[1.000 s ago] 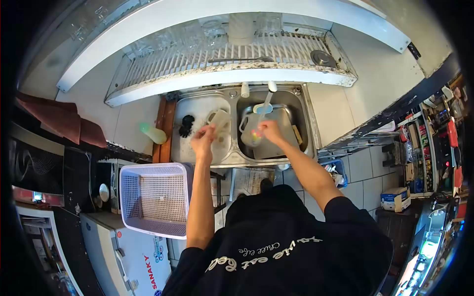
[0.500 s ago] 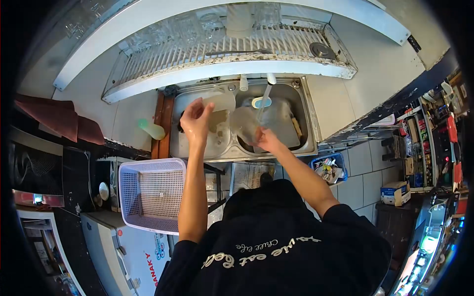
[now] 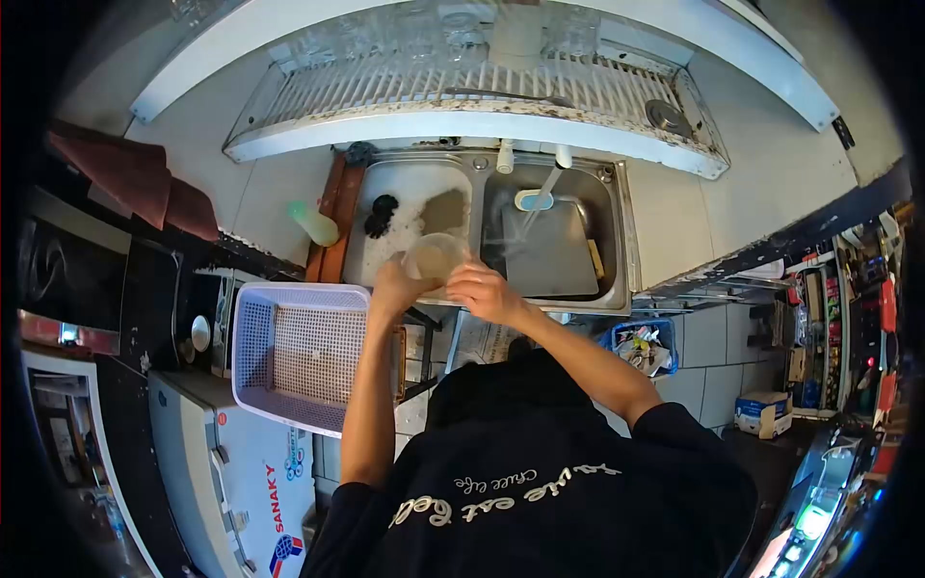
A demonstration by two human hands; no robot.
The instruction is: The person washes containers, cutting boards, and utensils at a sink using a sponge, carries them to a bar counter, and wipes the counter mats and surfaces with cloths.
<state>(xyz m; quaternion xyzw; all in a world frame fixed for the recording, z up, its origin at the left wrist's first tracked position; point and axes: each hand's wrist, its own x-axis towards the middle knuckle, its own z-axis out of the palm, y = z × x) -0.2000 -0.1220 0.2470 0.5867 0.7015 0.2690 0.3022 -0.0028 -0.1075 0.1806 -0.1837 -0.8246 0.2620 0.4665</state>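
A clear, round bowl-like container (image 3: 434,252) is held over the front edge of the left sink basin. My left hand (image 3: 393,287) grips its left side, fingers closed on the rim. At its right side my right hand (image 3: 485,289) also holds it, fingers bent round the edge. Behind it, the soapy left basin (image 3: 390,178) contains a black scrubber (image 3: 382,216). Water runs from the white faucet (image 3: 563,156) into the right basin (image 3: 609,207), where a blue-and-white sponge (image 3: 534,199) and a flat board (image 3: 554,255) lie.
A lilac mesh basket (image 3: 248,352) stands left of my left forearm. Above the sink hangs a slatted rack (image 3: 385,96) with glasses. A greenish bottle (image 3: 314,223) lies by the left basin, and a blue bin (image 3: 643,347) with rubbish stands at lower right.
My right hand has brought the clear container left, from the right basin to the left one. My left hand has come down from above the left basin and taken hold of it too.
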